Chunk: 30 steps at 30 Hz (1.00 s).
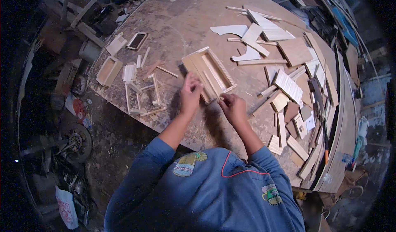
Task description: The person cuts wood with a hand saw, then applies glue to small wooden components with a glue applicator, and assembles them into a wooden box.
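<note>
A shallow rectangular wooden box (229,86) lies tilted on the worktable, with an open compartment along its right side and a flat panel (193,63) along its left. My left hand (191,94) is at the box's left edge, its fingers curled against the wood. At the near corner, my right hand (233,107) is closed, thumb and fingertips pinched at the lower end of a thin wooden strip (211,83). That strip lies lengthwise along the box, between the panel and the compartment. The exact contact under the right fingertips is small and partly hidden.
Small wooden frames (156,89), a little open box (109,71) and a dark-centred frame (137,40) lie at left on the worktable (177,21). Wood offcuts (288,85) and white curved pieces (247,54) crowd the right. A wheel (76,142) stands below the left edge.
</note>
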Motion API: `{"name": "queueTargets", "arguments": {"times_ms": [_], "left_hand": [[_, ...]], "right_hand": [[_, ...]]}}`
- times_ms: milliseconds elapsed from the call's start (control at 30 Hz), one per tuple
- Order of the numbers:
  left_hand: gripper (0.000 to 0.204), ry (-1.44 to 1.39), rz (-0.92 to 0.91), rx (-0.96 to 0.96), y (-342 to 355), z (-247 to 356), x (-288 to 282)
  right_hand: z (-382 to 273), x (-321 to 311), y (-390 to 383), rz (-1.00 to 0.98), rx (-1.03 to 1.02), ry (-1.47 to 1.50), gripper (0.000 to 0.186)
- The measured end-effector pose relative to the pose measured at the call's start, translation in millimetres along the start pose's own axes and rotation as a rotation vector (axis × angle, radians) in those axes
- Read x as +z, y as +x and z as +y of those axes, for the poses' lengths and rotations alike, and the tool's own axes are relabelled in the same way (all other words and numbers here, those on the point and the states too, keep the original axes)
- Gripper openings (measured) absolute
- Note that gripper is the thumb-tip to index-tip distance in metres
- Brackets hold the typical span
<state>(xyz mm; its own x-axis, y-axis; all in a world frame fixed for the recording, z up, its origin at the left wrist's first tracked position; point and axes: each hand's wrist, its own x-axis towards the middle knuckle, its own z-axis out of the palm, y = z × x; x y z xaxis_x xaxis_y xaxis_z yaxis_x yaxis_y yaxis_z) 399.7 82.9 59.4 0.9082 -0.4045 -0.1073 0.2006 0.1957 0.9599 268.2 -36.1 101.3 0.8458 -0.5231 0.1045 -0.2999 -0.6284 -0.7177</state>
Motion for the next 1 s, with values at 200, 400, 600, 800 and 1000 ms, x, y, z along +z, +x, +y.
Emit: {"name": "queueTargets", "arguments": {"times_ms": [200,400,600,800,1000], "left_hand": [[0.049,0.595,0.14,0.425,22.3,-11.1,-30.6],[0.05,0.809,0.168,0.491,30.4,-10.7,-27.5],[0.051,0.866,0.177,0.462,38.8,-14.6,-23.5],[0.05,0.885,0.148,0.463,45.5,-20.8,-22.6],[0.05,0.931,0.129,0.479,43.2,-17.8,-21.5]], "right_hand": [[-9.2,33.6,56.7,-0.021,-0.077,-0.118,0.015],[-7.5,51.4,79.0,-0.024,-0.116,-0.17,0.014],[-10.8,57.1,86.3,-0.054,-0.129,-0.311,0.022],[-11.2,55.9,87.4,-0.006,-0.183,-0.244,0.016],[-10.6,59.2,87.4,0.011,-0.171,-0.193,0.016]]}}
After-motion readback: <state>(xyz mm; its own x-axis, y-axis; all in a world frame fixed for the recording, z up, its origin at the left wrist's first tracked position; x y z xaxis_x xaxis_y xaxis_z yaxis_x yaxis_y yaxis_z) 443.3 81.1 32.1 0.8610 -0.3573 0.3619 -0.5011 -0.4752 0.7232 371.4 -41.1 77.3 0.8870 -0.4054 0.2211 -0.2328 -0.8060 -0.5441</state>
